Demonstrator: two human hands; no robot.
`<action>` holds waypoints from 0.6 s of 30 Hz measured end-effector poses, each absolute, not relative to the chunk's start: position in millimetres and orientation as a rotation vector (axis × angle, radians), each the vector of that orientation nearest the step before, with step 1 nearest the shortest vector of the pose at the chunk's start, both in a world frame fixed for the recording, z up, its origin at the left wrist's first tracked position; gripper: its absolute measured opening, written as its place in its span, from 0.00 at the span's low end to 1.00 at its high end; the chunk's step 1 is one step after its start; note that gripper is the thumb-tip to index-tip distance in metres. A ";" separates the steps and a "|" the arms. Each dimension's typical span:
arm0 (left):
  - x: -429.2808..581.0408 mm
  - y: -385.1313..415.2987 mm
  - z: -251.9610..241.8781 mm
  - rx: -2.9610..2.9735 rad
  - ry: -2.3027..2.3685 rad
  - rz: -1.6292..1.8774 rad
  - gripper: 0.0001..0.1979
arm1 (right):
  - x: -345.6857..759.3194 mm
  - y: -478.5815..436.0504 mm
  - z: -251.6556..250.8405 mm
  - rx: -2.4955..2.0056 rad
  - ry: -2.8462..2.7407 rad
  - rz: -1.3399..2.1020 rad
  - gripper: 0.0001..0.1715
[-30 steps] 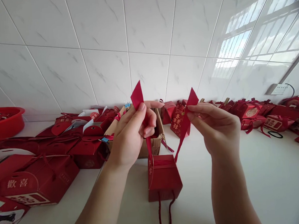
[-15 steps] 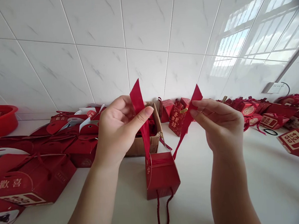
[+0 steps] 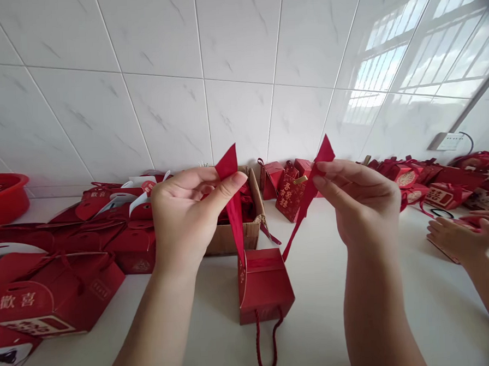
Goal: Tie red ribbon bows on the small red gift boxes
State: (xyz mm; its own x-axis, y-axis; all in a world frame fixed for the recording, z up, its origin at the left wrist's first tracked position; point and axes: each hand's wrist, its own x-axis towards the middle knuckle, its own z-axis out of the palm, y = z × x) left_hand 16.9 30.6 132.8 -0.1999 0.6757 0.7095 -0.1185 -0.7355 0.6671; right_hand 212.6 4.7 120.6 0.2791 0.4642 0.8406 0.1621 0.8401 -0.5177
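A small red gift box (image 3: 266,291) stands on the white table below my hands, its cord handle (image 3: 267,362) lying toward me. A red ribbon (image 3: 237,227) rises from the two sides of its top. My left hand (image 3: 192,213) pinches one end between thumb and fingers, with the tip sticking up above the thumb. Higher on the right, my right hand (image 3: 360,199) pinches the other ribbon end the same way. Both lengths are held up and apart in a V over the box.
Behind my left hand sits an open cardboard box (image 3: 251,234) with red contents. Red gift boxes (image 3: 65,285) crowd the left, and more boxes (image 3: 445,194) line the right. Another person's hands (image 3: 469,239) work on a box at right. A red basin (image 3: 5,198) stands far left.
My left hand has shifted slightly left, its ribbon tip now lower and shorter. My right hand has barely moved. Another person's hands have come into view over the box at right.
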 end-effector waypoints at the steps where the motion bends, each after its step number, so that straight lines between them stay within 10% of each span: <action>1: 17.3 31.3 132.4 1.532 0.648 1.994 0.05 | 212.8 5.4 120.0 -0.581 -1.288 0.212 0.14; 18: 24.1 31.1 134.2 1.651 0.737 1.963 0.07 | 208.6 7.9 118.2 -0.543 -1.331 0.177 0.17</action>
